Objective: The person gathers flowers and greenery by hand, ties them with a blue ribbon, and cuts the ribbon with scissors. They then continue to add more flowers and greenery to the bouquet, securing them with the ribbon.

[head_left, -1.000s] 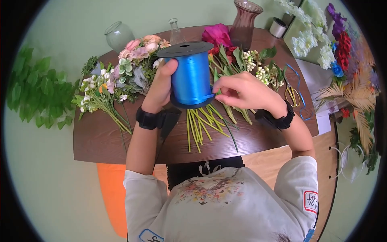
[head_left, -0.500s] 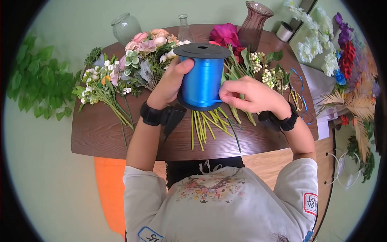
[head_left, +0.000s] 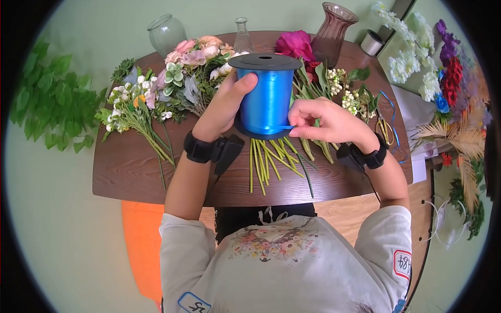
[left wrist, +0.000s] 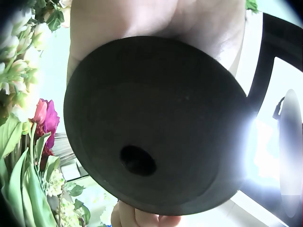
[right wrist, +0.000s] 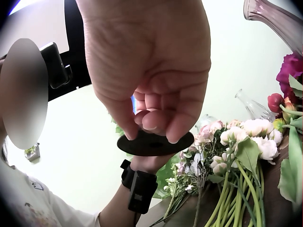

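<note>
A spool of shiny blue ribbon (head_left: 266,101) with black end discs is held upright over the table. My left hand (head_left: 227,107) grips it from the left, thumb against the ribbon winding. In the left wrist view the black end disc (left wrist: 156,104) with its hole fills the middle and hides most of the fingers. My right hand (head_left: 326,121) pinches the loose ribbon end (head_left: 284,127) between thumb and fingertips, just right of the spool's lower edge. In the right wrist view the right hand (right wrist: 151,75) has its fingers curled, and the spool is mostly hidden behind them.
Green stems (head_left: 261,167) lie below the spool on the dark table (head_left: 130,177). Pink and white flowers (head_left: 193,60) lie left, magenta blooms (head_left: 294,44) behind. Gold-handled scissors (head_left: 385,130) and blue ribbon lie right. Glass vases (head_left: 334,34) stand along the back.
The spool and both hands have shifted slightly to the right in the head view. The right hand still pinches the ribbon end, with a little more ribbon showing beside the spool.
</note>
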Tool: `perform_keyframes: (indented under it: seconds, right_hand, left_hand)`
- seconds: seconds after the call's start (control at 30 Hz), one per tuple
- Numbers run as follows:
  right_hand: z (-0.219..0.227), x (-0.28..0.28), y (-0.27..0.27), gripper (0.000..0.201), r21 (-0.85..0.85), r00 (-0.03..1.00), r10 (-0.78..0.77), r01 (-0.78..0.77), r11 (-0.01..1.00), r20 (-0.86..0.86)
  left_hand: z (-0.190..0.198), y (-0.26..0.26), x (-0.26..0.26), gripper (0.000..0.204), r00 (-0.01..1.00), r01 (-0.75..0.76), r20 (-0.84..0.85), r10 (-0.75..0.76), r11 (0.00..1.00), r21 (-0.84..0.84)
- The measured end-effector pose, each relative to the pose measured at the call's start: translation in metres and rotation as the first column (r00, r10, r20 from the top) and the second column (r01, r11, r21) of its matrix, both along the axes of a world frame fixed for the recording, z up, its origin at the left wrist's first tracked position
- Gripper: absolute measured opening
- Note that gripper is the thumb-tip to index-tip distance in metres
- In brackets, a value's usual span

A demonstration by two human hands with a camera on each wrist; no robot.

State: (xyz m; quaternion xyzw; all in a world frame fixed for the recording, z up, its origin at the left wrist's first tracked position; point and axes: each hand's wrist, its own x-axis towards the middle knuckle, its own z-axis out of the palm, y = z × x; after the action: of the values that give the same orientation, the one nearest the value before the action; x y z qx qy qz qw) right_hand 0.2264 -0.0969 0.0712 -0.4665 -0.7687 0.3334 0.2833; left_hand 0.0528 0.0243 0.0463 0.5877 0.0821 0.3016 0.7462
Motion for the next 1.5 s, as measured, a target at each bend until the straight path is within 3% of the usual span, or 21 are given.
perform_keyframes:
  seconds: [0.07, 0.13, 0.2, 0.23, 0.27, 0.37, 0.47, 0.53, 0.57, 0.63, 0.73, 0.8, 0.87, 0.97, 1.0, 1.07, 1.17, 1.2, 1.37, 1.5]
  right_hand:
    - [0.001, 0.001, -0.002, 0.013, 0.012, 1.000, -0.019, 0.019, 1.000, 0.007]
    - [0.003, 0.007, -0.006, 0.013, 0.026, 0.999, -0.046, 0.046, 0.999, 0.015]
    - [0.006, 0.021, -0.012, 0.014, 0.058, 0.983, -0.182, 0.182, 0.982, -0.005]
    - [0.008, 0.030, -0.017, 0.018, 0.118, 0.968, -0.249, 0.246, 0.962, 0.012]
    - [0.011, 0.042, -0.022, 0.019, 0.073, 0.946, -0.323, 0.321, 0.944, 0.008]
    - [0.017, 0.079, -0.045, 0.020, 0.073, 0.817, -0.543, 0.540, 0.838, 0.193]
    - [0.006, 0.131, -0.072, 0.023, 0.100, 0.635, -0.615, 0.653, 0.751, 0.468]
    - [-0.011, 0.163, -0.094, 0.027, 0.169, 0.462, -0.632, 0.709, 0.685, 0.623]
    - [-0.020, 0.175, -0.104, 0.027, 0.167, 0.438, -0.646, 0.733, 0.659, 0.625]
    - [-0.035, 0.199, -0.120, 0.031, 0.127, 0.299, -0.599, 0.816, 0.564, 0.743]
    - [-0.059, 0.227, -0.137, 0.032, 0.069, 0.239, -0.558, 0.878, 0.474, 0.794]
    - [-0.057, 0.218, -0.134, 0.028, 0.064, 0.235, -0.553, 0.882, 0.467, 0.799]
    - [-0.055, 0.211, -0.130, 0.028, -0.009, 0.229, -0.558, 0.930, 0.368, 0.798]
    - [-0.076, 0.221, -0.126, 0.030, -0.031, 0.257, -0.593, 0.931, 0.364, 0.763]
    - [-0.081, 0.222, -0.125, 0.030, -0.032, 0.261, -0.592, 0.929, 0.369, 0.762]
    - [-0.089, 0.220, -0.124, 0.031, 0.111, 0.172, -0.608, 0.910, 0.399, 0.775]
    - [-0.095, 0.222, -0.120, 0.032, 0.096, 0.154, -0.543, 0.910, 0.404, 0.825]
    - [-0.097, 0.221, -0.119, 0.033, 0.131, 0.138, -0.604, 0.916, 0.379, 0.785]
    - [-0.103, 0.217, -0.116, 0.032, 0.205, 0.117, -0.619, 0.882, 0.424, 0.777]
    - [-0.105, 0.213, -0.119, 0.031, 0.282, 0.124, -0.675, 0.843, 0.459, 0.727]
  left_hand:
    - [0.000, -0.002, 0.000, 0.061, 1.000, -0.025, 0.000, 0.025, 0.999, 0.026]
    - [0.000, -0.003, 0.002, 0.062, 0.987, -0.158, 0.023, 0.157, 0.974, 0.163]
    - [-0.003, 0.003, -0.002, 0.062, 0.979, -0.203, 0.019, 0.205, 0.944, 0.262]
    - [-0.005, 0.002, -0.004, 0.060, 0.958, -0.283, 0.054, 0.282, 0.896, 0.343]
    - [-0.006, 0.002, -0.007, 0.059, 0.931, -0.360, 0.096, 0.353, 0.834, 0.419]
    - [-0.011, 0.007, -0.012, 0.053, 0.927, -0.371, 0.125, 0.353, 0.822, 0.431]
    - [-0.016, 0.011, -0.015, 0.047, 0.907, -0.415, 0.150, 0.394, 0.766, 0.491]
    - [-0.018, 0.012, -0.018, 0.049, 0.849, -0.432, 0.083, 0.521, 0.596, 0.677]
    - [-0.019, 0.013, -0.019, 0.051, 0.844, -0.422, 0.091, 0.529, 0.551, 0.720]
    - [-0.020, 0.015, -0.015, 0.056, 0.819, -0.394, 0.113, 0.562, 0.410, 0.823]
    - [-0.023, 0.009, -0.012, 0.058, 0.827, -0.421, 0.111, 0.551, 0.477, 0.772]
    - [-0.020, 0.006, -0.010, 0.054, 0.822, -0.404, 0.113, 0.559, 0.431, 0.807]
    - [-0.019, 0.005, -0.013, 0.053, 0.828, -0.419, 0.151, 0.540, 0.415, 0.808]
    - [-0.015, 0.006, -0.003, 0.051, 0.829, -0.445, 0.206, 0.520, 0.388, 0.807]
    - [-0.014, 0.005, -0.004, 0.050, 0.826, -0.454, 0.223, 0.517, 0.377, 0.807]
    - [-0.012, 0.013, -0.006, 0.049, 0.818, -0.475, 0.257, 0.514, 0.352, 0.806]
    - [-0.012, -0.001, -0.016, 0.047, 0.795, -0.509, 0.305, 0.524, 0.304, 0.805]
    - [-0.011, -0.003, -0.018, 0.046, 0.783, -0.521, 0.319, 0.534, 0.283, 0.805]
    - [-0.005, -0.005, -0.007, 0.043, 0.714, -0.568, 0.391, 0.581, 0.154, 0.808]
    - [-0.003, -0.010, -0.032, 0.040, 0.677, -0.597, 0.455, 0.578, 0.071, 0.799]
